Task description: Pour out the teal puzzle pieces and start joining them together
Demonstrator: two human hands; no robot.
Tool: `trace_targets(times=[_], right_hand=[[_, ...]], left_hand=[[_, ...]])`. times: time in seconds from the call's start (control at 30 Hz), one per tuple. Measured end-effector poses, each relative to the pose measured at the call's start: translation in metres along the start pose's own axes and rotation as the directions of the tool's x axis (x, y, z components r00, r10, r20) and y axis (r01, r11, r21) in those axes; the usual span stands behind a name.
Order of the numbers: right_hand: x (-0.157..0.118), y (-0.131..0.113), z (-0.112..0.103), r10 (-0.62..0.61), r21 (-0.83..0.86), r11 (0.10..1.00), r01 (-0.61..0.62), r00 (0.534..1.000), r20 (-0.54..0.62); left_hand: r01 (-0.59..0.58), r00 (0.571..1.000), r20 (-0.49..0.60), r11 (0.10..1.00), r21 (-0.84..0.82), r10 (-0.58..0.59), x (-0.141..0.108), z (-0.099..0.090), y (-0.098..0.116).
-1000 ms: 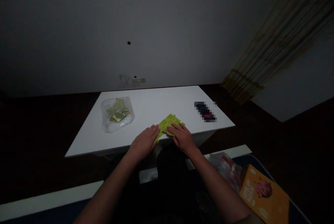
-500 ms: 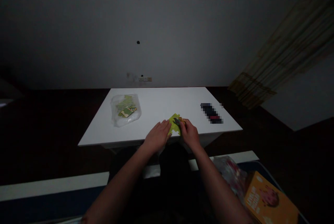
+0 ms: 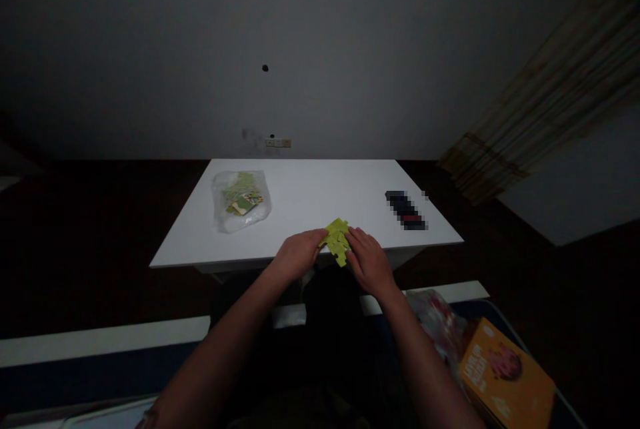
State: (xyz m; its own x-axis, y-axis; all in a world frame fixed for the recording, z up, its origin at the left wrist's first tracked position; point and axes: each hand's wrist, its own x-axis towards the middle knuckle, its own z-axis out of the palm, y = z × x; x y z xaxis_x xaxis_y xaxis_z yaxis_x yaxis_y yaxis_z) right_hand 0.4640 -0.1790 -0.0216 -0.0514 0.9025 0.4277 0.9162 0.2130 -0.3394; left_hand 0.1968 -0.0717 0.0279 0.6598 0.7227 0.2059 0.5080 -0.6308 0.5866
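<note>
Yellow-green puzzle pieces [image 3: 339, 237] lie bunched at the front edge of the white table [image 3: 320, 192], and some jut past that edge. My left hand [image 3: 301, 252] touches their left side, fingers together and pointing right. On their right side rests my right hand [image 3: 369, 261], its fingers over the edge of the bunch. Both hands hold the bunch between them. The undersides of the fingers are hidden. A clear plastic bag [image 3: 220, 212] with more green pieces and a patterned piece lies on the table's left part.
A pixelated dark object [image 3: 405, 210] lies on the table's right part. At the lower right, an orange puzzle box [image 3: 505, 375] stands beside a crumpled clear bag [image 3: 435, 315]. A curtain hangs at the right.
The dark and orange patterned piece by my right hand no longer shows; plain yellow-green pieces are there. My right hand has flattened over the bunch. The view has tilted slightly.
</note>
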Motion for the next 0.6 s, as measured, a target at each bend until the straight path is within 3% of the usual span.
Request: trace_targets(times=[0.07,0.2,0.37,0.6], right_hand=[[-0.003,-0.002,-0.004,-0.028,-0.021,0.999,0.029,0.999,0.043],[-0.001,-0.002,-0.01,-0.049,-0.028,0.998,0.052,0.995,0.091],[0.007,-0.002,-0.008,-0.019,-0.041,0.999,0.024,0.994,0.109],[0.062,-0.005,-0.003,-0.009,0.006,1.0,0.008,0.972,0.236]], left_hand=[[-0.011,1.0,-0.006,1.0,-0.005,0.011,0.008,0.001,0.004],[-0.093,0.993,0.081,0.995,0.036,0.09,0.015,0.015,0.011],[-0.085,0.993,0.091,0.993,0.087,0.077,0.013,0.026,0.011],[-0.023,0.999,0.042,0.99,0.142,0.017,0.034,0.013,0.001]])
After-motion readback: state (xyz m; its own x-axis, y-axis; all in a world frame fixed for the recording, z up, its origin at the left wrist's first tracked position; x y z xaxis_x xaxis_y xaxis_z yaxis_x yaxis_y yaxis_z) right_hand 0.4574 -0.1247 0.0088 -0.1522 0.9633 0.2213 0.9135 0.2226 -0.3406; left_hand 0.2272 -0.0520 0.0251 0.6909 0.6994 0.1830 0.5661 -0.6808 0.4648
